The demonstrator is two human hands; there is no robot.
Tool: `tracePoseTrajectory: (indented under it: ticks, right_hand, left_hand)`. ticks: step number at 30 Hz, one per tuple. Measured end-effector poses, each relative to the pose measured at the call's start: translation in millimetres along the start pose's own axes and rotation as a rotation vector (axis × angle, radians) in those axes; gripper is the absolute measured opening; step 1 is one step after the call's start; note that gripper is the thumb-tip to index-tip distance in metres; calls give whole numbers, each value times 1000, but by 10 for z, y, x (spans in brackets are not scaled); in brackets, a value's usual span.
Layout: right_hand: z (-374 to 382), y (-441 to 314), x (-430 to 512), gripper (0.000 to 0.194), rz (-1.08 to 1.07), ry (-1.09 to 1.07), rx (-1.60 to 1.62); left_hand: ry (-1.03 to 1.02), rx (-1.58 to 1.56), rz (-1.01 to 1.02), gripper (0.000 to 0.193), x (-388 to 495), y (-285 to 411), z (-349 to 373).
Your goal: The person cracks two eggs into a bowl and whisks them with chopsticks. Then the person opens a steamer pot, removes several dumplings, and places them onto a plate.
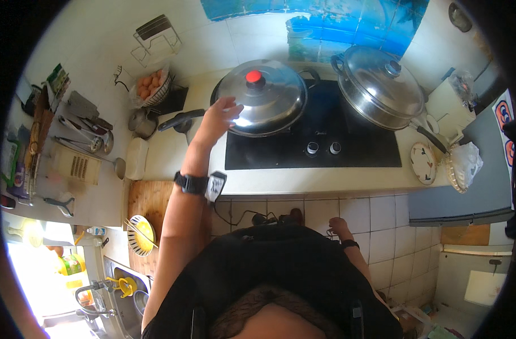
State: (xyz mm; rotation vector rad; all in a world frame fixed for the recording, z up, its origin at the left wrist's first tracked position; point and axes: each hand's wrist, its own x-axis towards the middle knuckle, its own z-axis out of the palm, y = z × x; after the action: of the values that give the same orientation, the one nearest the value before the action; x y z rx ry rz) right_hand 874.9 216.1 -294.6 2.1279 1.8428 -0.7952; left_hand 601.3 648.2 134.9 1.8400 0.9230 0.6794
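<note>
My left hand (220, 120) is over the left edge of a domed metal lid (275, 97) with a red-topped knob (253, 76). Its fingers are spread and hold nothing; whether they touch the lid is unclear. The lid covers a pan whose black handle (181, 120) points left past my wrist. This pan sits on the left of a black glass cooktop (275, 154). My right hand (340, 227) hangs low beside my body with its fingers curled. A thin dark loop shows by those fingers, and I cannot tell if they grip it.
A lidded steel pot (376, 93) stands on the cooktop's right. To the left, a bowl of yellow liquid (143, 238) with chopsticks rests on a wooden cutting board (150, 199). Behind sits a basket of eggs (160, 91). A decorated plate (422, 163) lies near the counter's right end.
</note>
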Motion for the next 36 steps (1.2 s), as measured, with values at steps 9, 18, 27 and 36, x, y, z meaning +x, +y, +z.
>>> tracePoseTrajectory:
  ticks: [9, 18, 27, 36]
  right_hand:
    - [453, 748, 5, 25, 55, 22, 39]
    - [433, 908, 93, 30, 171, -38, 203]
    - [507, 1034, 222, 29, 77, 5, 213]
    - [518, 993, 340, 26, 249, -23, 415]
  left_hand:
    - [81, 802, 26, 78, 1472, -7, 487]
    - [70, 1046, -209, 49, 1711, -5, 663]
    - [246, 462, -206, 46, 1713, 70, -94]
    - [341, 509, -223, 47, 1710, 635, -690]
